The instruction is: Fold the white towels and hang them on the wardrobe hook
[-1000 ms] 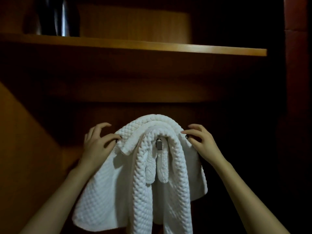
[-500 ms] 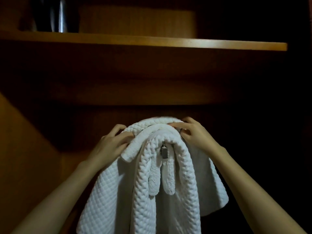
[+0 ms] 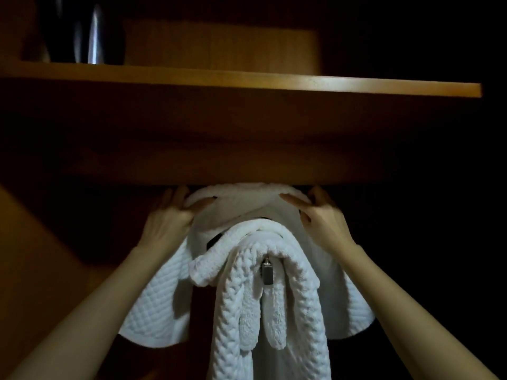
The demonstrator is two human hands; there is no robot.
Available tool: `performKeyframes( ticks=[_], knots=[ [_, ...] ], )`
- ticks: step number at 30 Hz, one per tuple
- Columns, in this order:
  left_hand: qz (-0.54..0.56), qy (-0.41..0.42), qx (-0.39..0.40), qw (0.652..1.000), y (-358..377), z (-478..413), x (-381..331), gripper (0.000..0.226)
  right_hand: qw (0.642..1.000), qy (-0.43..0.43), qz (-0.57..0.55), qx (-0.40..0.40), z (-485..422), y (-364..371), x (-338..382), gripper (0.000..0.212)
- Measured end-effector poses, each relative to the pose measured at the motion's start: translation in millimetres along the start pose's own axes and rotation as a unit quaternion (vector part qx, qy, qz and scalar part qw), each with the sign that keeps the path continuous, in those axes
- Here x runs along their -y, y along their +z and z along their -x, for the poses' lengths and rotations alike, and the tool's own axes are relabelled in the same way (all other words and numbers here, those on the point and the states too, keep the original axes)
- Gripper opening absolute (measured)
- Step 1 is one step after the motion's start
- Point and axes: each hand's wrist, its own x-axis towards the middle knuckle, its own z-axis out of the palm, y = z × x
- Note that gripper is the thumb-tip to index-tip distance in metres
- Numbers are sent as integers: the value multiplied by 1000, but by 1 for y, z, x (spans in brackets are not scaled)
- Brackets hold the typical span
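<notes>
A thick white waffle towel (image 3: 274, 305) hangs draped over the metal wardrobe hook (image 3: 266, 271), whose tip shows between its folds. Behind it a thinner white quilted towel (image 3: 156, 305) is lifted up toward the underside of the shelf, its top edge stretched between my hands. My left hand (image 3: 168, 218) grips that edge on the left, thumb under the fabric. My right hand (image 3: 322, 218) grips it on the right. The lower ends of both towels run out of view below.
A wooden shelf (image 3: 274, 80) crosses the wardrobe just above my hands, its dark underside close to the towel's top edge. A dark shiny vessel (image 3: 90, 31) stands on the shelf at the left. A wooden side panel (image 3: 33, 270) slopes at the lower left.
Both hands went from touching the towel top to gripping the back towel's edge and raised it up off the front towel, spreading it wider. The view tilted upward slightly.
</notes>
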Motion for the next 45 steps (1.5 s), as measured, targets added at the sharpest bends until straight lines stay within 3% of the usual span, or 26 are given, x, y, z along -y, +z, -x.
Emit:
performKeyframes(
  ticks=[4, 6, 8, 12, 16, 20, 23, 28, 32, 37, 41, 45],
  knots=[
    [-29, -49, 21, 998, 7, 7, -19, 33, 1000, 13, -20, 8, 7, 18, 3, 73],
    [7, -14, 25, 1000, 14, 14, -12, 38, 999, 15, -25, 36, 6, 20, -1, 76],
    [-5, 28, -11, 1000, 19, 15, -1, 39, 999, 9, -17, 29, 2, 19, -3, 77],
    [-82, 8, -86, 993, 24, 0, 4, 30, 1000, -11, -4, -10, 0, 25, -3, 79],
    [4, -56, -49, 997, 30, 20, -13, 37, 994, 17, -83, 63, 14, 29, -5, 63],
    [203, -66, -91, 973, 29, 38, -15, 31, 979, 25, -198, 47, 29, 19, -6, 50],
    [301, -31, -108, 947, 27, 38, -1, 27, 966, 43, -246, 72, 29, 11, -10, 59],
    [328, 37, -32, 943, 41, 63, -5, 45, 930, 64, -343, 111, 54, 18, -5, 77],
    [432, -25, 33, 901, 54, 87, -23, 54, 904, 80, -407, 99, 73, 32, 6, 52],
    [494, -204, 26, 845, 70, 124, -34, 74, 857, 157, -486, 70, 96, 25, -6, 66],
    [523, -209, 0, 826, 80, 163, -47, 73, 866, 193, -450, 101, 131, 26, -6, 74],
    [491, -289, -40, 821, 87, 193, -58, 58, 887, 233, -394, 61, 163, 32, -6, 75]
  ],
)
